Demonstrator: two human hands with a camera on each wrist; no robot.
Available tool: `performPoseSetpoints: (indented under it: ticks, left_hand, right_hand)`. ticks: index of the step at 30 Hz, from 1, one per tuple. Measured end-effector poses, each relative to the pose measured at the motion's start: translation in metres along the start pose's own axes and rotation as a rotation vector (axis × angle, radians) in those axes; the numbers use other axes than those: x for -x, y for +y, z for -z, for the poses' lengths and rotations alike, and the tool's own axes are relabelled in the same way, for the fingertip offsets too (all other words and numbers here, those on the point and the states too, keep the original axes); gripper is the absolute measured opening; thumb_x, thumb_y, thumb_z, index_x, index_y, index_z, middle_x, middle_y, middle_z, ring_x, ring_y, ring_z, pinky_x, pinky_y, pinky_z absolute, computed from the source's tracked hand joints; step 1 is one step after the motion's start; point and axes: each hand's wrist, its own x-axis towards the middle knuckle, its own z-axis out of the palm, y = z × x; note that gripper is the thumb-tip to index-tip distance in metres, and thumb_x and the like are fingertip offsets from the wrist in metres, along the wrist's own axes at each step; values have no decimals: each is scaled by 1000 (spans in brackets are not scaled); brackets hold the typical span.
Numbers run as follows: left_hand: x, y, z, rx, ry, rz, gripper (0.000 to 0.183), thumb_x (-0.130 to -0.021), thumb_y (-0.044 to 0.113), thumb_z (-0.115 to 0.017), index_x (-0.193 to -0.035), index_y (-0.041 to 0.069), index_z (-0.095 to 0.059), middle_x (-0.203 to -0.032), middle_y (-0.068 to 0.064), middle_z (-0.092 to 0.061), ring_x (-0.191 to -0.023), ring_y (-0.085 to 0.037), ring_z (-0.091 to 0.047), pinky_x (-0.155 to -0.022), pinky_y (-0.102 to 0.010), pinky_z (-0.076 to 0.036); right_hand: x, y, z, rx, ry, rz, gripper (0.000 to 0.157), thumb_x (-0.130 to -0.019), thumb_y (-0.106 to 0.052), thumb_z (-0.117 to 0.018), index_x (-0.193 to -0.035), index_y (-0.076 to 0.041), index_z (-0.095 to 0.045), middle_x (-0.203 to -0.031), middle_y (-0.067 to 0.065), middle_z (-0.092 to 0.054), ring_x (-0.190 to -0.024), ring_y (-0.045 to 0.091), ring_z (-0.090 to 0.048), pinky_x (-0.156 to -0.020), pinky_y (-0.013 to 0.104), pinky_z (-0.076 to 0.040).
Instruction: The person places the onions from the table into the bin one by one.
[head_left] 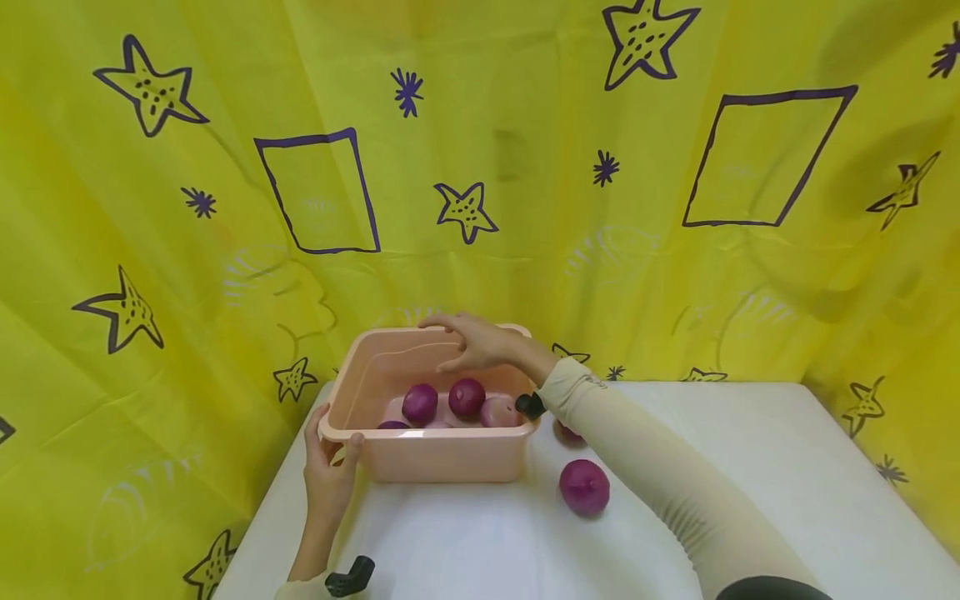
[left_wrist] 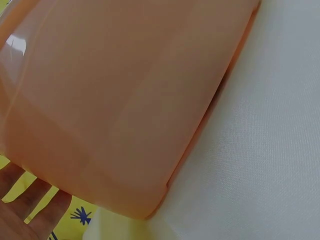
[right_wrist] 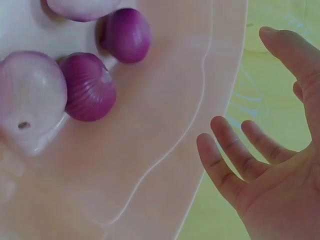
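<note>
A peach plastic tub (head_left: pixel 450 457) stands on the table and holds several onions. Inside it I see a purple onion (head_left: pixel 420 404), another purple onion (head_left: pixel 467 398) and a paler onion (head_left: pixel 498 412); the front wall hides part of the rest. My left hand (head_left: pixel 328 483) holds the tub's front left corner, thumb at the front and fingers along the side. In the left wrist view, those fingers (left_wrist: pixel 50 210) lie against the outer wall. My right hand (head_left: pixel 480 343) is spread above the tub near its back rim, with nothing in it. The right wrist view shows its fingers (right_wrist: pixel 235 150) apart.
On the white table (head_left: pixel 720 467), a purple onion (head_left: pixel 585 487) lies to the right of the tub. Behind it, another onion (head_left: pixel 567 434) is partly covered by my right forearm. A yellow patterned curtain (head_left: pixel 525 275) hangs close behind the tub and along both sides.
</note>
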Motion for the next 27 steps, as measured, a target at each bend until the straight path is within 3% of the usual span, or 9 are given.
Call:
performPoseSetpoints:
  ticks: [11, 19, 27]
  left_hand:
    - [0, 0, -1, -8, -1, 2, 74, -101, 24, -66, -161, 30, -24, -160, -9, -40, -127, -28, -53, -85, -10, -50]
    - [1, 3, -1, 1, -4, 10, 76, -100, 25, -68, -161, 31, -23, -160, -6, -41, -124, -21, -53, -85, -12, -51]
    - [1, 0, -1, 7, -8, -3, 76, -100, 24, -68, -161, 30, -23, -159, -7, -40, -129, -28, -54, -86, -12, -50]
  right_hand:
    - [23, 4, 15, -40, 62, 38, 72, -89, -18, -81, -152, -12, -46, -145, 24, -49, -129, 43, -51, -100, 52, -53]
    - [56, 27, 24, -39, 206, 140, 61, -86, -9, -82, -141, -2, -56, -142, 22, -56, -123, 47, -55, -93, 56, -56]
    - [97, 44, 40, 4, 276, 62, 62, -86, -8, -82, -142, -1, -56, -140, 23, -57, -112, 47, -62, -87, 59, -57]
